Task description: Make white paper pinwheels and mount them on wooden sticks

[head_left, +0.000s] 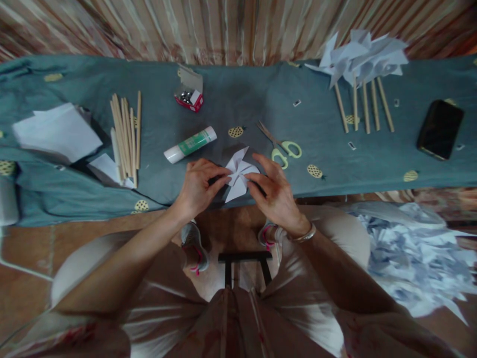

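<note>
A person works a folded white paper pinwheel [237,170] at the near edge of a cloth-covered table [223,102], the grip of the left hand [197,184] pinching its left side and that of the right hand [275,194] pinching near its centre. The step appears to be shaping the folds; the next move seems to call for keeping the folded points gathered mid-wheel. Lettering on the glue stick's [191,144] green label and the red box [190,99] is too small to read.
</note>
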Motion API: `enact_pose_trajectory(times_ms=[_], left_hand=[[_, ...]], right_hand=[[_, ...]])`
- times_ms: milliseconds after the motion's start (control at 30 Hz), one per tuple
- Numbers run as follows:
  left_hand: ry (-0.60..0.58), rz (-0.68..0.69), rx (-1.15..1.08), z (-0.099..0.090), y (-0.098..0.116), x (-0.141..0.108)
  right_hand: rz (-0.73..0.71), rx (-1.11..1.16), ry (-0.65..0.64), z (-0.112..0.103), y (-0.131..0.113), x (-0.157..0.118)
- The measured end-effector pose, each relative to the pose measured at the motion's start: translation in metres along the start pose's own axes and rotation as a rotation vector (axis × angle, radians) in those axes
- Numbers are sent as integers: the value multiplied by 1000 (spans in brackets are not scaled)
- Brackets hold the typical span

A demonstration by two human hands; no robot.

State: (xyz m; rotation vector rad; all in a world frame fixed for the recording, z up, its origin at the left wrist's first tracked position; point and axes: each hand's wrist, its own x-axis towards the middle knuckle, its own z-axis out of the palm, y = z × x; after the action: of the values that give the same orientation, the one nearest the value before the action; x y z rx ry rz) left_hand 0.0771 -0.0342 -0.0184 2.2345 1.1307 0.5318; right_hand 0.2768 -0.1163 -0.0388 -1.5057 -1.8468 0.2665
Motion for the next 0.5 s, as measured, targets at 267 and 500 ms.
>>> enact_pose_trajectory(times_ms=[267,500], left_hand=[[23,-32,-10,3,-3,1],[7,-71,-13,4,-2,4]], right_hand=[[24,-2,7,-1,-3,-1],[-3,-32,40,-2,-4,-1]])
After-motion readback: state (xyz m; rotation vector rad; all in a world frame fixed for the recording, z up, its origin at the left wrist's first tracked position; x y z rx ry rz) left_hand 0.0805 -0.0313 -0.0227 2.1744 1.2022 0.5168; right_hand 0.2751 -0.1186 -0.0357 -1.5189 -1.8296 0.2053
